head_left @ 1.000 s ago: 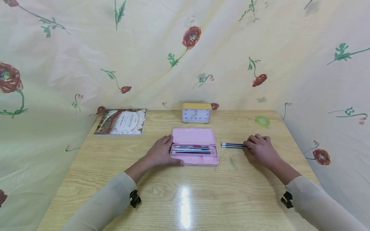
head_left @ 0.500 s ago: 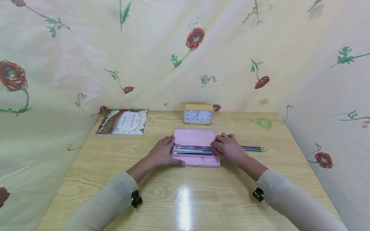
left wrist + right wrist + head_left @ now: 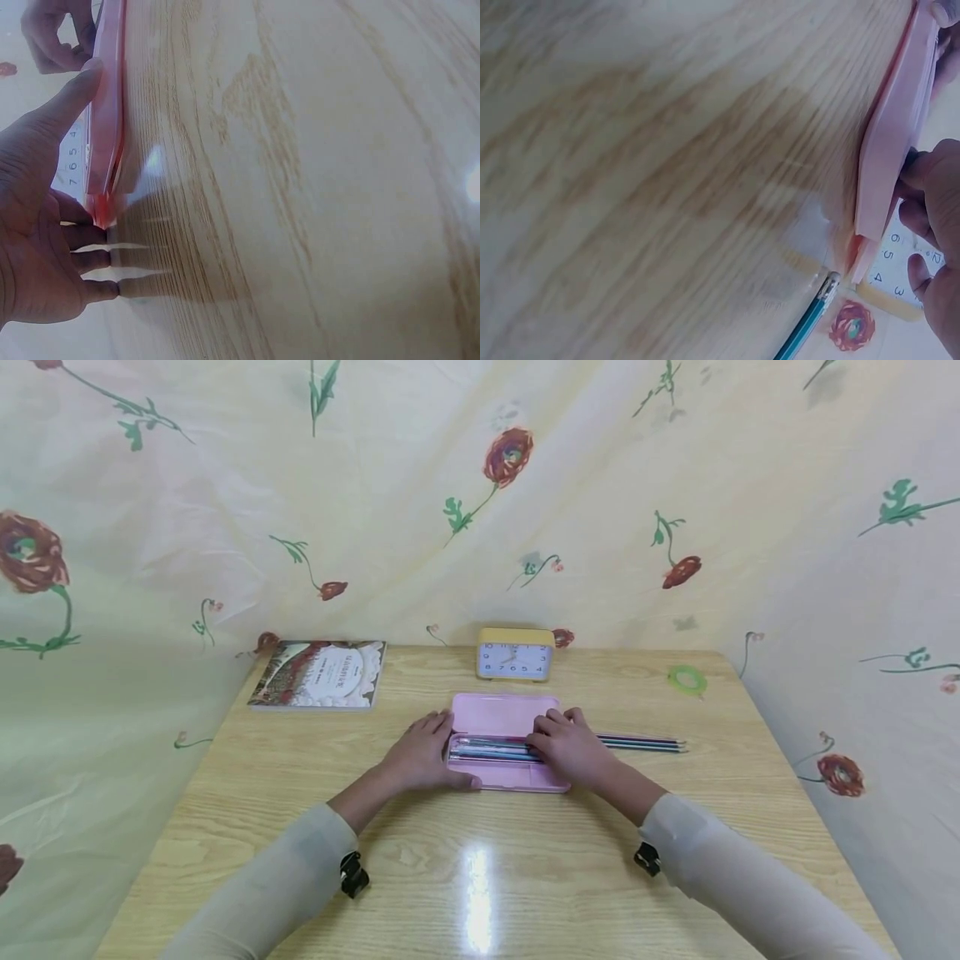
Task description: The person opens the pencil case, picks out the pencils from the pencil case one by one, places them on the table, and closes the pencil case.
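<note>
An open pink pencil case [image 3: 491,775] lies mid-table, its lid [image 3: 504,714] laid back and several pencils [image 3: 487,750] in its long rear compartment. My left hand [image 3: 422,756] holds the case's left end, thumb on the front rim and fingers along the side. At the right end my right hand [image 3: 570,747] has curled fingertips down in the compartment, pinching a pencil that the hand mostly hides. Behind that hand, loose dark and teal pencils [image 3: 645,743] lie on the table; a teal one [image 3: 804,328] shows in the right wrist view.
A yellow alarm clock [image 3: 514,658] stands behind the case. A booklet [image 3: 318,675] lies at the back left, and a green roll of tape [image 3: 687,679] at the back right. Flowered cloth [image 3: 390,510] hangs behind the wooden table [image 3: 405,877].
My right hand has moved left from the loose pencils to the case, its fingers now inside the right end. The left hand has stayed on the case.
</note>
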`<state>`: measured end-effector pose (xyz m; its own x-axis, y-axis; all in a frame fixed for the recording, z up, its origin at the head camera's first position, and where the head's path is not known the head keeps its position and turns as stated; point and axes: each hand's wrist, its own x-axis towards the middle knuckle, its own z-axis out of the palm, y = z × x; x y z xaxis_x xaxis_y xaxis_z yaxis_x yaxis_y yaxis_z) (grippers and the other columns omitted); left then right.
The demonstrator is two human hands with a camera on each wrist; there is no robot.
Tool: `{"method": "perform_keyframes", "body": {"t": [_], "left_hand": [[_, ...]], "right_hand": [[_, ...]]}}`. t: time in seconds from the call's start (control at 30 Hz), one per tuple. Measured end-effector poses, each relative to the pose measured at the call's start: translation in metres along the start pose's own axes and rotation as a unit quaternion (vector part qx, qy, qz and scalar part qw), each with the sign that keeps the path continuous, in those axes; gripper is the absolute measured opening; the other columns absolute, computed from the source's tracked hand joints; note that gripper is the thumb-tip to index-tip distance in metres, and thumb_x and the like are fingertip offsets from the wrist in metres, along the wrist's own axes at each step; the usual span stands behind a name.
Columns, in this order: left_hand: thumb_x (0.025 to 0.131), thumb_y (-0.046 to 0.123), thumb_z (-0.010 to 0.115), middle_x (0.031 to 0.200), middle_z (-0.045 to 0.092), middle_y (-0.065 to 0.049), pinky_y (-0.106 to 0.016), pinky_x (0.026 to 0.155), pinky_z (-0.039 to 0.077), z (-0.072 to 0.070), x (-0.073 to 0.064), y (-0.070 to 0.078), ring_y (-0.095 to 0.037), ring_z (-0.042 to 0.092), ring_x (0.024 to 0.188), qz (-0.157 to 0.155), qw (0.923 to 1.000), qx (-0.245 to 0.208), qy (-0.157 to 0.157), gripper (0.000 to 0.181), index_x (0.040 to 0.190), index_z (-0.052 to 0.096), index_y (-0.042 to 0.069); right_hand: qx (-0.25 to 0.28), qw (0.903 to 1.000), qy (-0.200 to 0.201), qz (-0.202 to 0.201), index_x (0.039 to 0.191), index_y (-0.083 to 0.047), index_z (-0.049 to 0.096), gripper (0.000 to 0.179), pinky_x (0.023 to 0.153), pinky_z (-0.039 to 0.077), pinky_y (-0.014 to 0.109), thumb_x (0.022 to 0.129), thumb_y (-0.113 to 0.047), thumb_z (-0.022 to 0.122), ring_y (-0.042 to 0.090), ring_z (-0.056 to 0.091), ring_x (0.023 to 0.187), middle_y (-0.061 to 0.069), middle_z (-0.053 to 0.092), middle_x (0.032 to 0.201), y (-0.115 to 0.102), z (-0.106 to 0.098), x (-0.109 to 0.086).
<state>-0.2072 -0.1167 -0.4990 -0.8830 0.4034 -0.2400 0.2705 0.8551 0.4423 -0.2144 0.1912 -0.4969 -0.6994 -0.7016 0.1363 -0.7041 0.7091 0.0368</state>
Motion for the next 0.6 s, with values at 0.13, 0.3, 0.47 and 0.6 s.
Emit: {"method": "perform_keyframes", "body": {"t": [0.13,0.3,0.47,0.6], "left_hand": [[0.078,0.083,0.083,0.185,0.022,-0.017,-0.054,0.142,0.019,-0.001,-0.001,0.002,-0.038,0.019,0.173,-0.002,1.0,-0.002,-0.001,0.142,0.176,0.02,0.002],[0.078,0.083,0.083,0.185,0.023,-0.017,-0.054,0.142,0.019,-0.001,-0.001,0.002,-0.038,0.019,0.173,-0.003,1.0,-0.004,0.0,0.142,0.176,0.021,0.001],[0.079,0.083,0.082,0.185,0.023,-0.018,-0.054,0.142,0.018,0.0,-0.001,0.001,-0.038,0.019,0.173,0.001,1.0,-0.003,-0.001,0.142,0.176,0.02,0.0],[0.079,0.083,0.082,0.185,0.023,-0.018,-0.054,0.142,0.019,-0.001,-0.001,0.001,-0.038,0.019,0.173,0.001,1.0,0.0,0.002,0.142,0.176,0.02,0.0]], "right_hand": [[0.011,0.9999,-0.008,0.01,0.122,-0.014,0.083,0.02,0.096,0.053,0.054,0.102,-0.012,0.081,0.023,0.056,0.101,0.002,0.074,0.11,0.0,0.0,0.001],[0.005,0.9999,-0.001,0.011,0.119,-0.015,0.082,0.016,0.096,0.053,0.054,0.102,-0.015,0.081,0.022,0.055,0.101,0.001,0.071,0.109,-0.002,-0.003,0.002],[0.004,0.9998,0.017,0.006,0.111,-0.013,0.08,0.012,0.095,0.054,0.055,0.1,-0.018,0.082,0.023,0.057,0.098,0.002,0.07,0.105,-0.007,-0.007,0.009],[0.002,0.9999,0.012,0.006,0.11,-0.014,0.079,0.013,0.098,0.052,0.055,0.099,-0.02,0.083,0.024,0.059,0.099,0.002,0.073,0.105,-0.011,-0.006,0.016]]}}
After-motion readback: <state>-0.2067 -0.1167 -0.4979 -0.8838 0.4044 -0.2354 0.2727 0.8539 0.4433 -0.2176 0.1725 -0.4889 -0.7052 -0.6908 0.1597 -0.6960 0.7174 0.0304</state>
